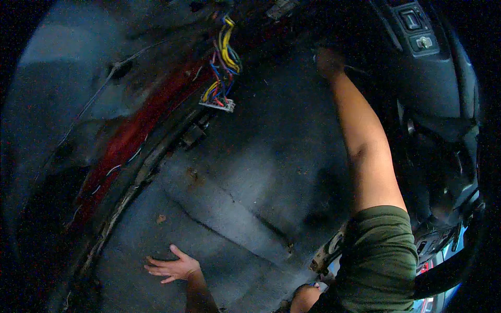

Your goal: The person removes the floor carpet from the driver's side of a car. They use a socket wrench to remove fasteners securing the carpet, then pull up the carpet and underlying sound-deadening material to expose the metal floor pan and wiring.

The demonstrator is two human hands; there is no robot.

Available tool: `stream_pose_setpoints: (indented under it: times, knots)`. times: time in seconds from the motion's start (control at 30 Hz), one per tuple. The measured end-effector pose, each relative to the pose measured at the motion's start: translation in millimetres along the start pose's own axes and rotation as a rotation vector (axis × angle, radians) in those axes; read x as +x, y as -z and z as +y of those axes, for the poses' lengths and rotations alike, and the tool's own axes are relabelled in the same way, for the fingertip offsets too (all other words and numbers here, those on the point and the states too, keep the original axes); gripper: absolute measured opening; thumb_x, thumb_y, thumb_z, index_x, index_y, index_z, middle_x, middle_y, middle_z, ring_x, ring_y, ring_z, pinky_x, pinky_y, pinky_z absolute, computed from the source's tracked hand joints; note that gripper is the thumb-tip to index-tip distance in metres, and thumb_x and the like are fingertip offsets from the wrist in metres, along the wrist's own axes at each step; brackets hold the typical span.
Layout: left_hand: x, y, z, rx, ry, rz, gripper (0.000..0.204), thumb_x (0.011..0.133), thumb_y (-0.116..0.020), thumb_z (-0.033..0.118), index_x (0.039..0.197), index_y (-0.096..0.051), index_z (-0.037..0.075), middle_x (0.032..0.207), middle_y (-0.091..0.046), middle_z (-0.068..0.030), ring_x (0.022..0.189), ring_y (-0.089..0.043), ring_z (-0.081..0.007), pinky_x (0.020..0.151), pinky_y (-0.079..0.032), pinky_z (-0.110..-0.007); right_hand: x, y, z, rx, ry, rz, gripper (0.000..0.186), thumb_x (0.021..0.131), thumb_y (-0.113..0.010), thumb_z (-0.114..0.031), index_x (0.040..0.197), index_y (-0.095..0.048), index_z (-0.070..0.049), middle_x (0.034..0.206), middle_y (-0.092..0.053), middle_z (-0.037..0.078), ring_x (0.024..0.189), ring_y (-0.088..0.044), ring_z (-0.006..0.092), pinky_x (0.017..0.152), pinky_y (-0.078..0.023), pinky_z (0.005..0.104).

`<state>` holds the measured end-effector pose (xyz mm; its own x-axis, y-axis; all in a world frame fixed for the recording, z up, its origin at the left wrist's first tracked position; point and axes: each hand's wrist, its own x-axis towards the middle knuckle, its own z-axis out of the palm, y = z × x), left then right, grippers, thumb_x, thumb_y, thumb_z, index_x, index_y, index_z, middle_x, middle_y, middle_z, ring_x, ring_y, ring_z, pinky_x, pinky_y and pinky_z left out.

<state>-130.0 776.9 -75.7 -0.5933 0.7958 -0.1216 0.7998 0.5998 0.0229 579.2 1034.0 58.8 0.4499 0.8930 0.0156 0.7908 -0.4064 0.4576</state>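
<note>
My left hand (175, 266) rests with fingers spread on the dark grey floor covering (130, 274) of what looks like a stripped vehicle interior, at the lower left. My right arm, in a green sleeve, reaches far forward, and my right hand (329, 61) is in shadow near the far edge of the floor. Its fingers appear closed around something thin, which I cannot make out. Left of that hand, a bundle of coloured wires (227, 47) ends in a pale connector (219, 104).
A red painted strip (130, 133) with thin cables runs along the left. A dark trim panel (436, 83) with a switch curves down the right side. A rusty metal bracket (321, 258) sits beside my sleeve at the lower right.
</note>
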Motion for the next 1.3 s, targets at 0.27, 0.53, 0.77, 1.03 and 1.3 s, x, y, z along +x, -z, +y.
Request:
stream_pose_setpoints:
  times: [0.27,0.53,0.77,1.03,1.3]
  knots:
    - [1.4,-2.6,-3.5,0.004,-0.066,0.022,0.093,0.091,-0.051,0.071,0.159,-0.021,0.014,0.165,-0.012,-0.0204,0.152,-0.012,-0.0434,0.107,-0.012,-0.080,-1.8,-16.1,42.5,0.005,-0.104,-0.089,0.054,0.089,-0.064,-0.032,0.134,-0.056,-0.003,0.134,-0.058,0.027,0.124,-0.057,0.0431,0.104,-0.047,0.0530]
    - [0.7,1.3,-2.9,-0.027,-0.058,-0.016,0.098,0.090,-0.048,0.074,0.159,-0.018,0.011,0.164,-0.009,-0.0235,0.153,-0.008,-0.0435,0.109,-0.007,-0.079,0.9,-32.9,50.2,-0.053,-0.030,0.235,0.058,0.088,-0.064,-0.025,0.141,-0.050,-0.004,0.150,-0.044,0.025,0.136,-0.046,0.0413,0.112,-0.040,0.0516]
    - [0.5,-3.2,-5.1,-0.014,-0.029,-0.043,0.100,0.088,-0.049,0.076,0.159,-0.018,0.012,0.165,-0.009,-0.0235,0.153,-0.007,-0.0440,0.108,-0.007,-0.080,2.2,-23.4,30.9,-0.052,0.045,0.180,0.058,0.088,-0.065,-0.025,0.139,-0.052,-0.004,0.146,-0.048,0.025,0.133,-0.050,0.0413,0.110,-0.042,0.0516]
    - [-5.3,-14.1,-2.1,-0.021,-0.035,-0.020,0.099,0.089,-0.048,0.076,0.159,-0.019,0.013,0.165,-0.009,-0.0226,0.153,-0.007,-0.0444,0.108,-0.007,-0.080,-7.7,-12.1,26.7,-0.110,0.043,0.194,0.057,0.087,-0.067,-0.026,0.137,-0.053,-0.004,0.142,-0.052,0.025,0.129,-0.054,0.0413,0.107,-0.045,0.0516]
    - [-4.3,-3.5,-6.2,0.003,-0.031,-0.021,0.099,0.090,-0.045,0.077,0.159,-0.020,0.011,0.165,-0.008,-0.0218,0.153,-0.006,-0.0437,0.109,-0.006,-0.080,-11.6,-29.9,-1.8,0.511,-0.395,0.051,0.036,0.088,-0.061,-0.019,0.122,-0.061,-0.004,0.115,-0.067,0.023,0.106,-0.065,0.0398,0.090,-0.052,0.0526]
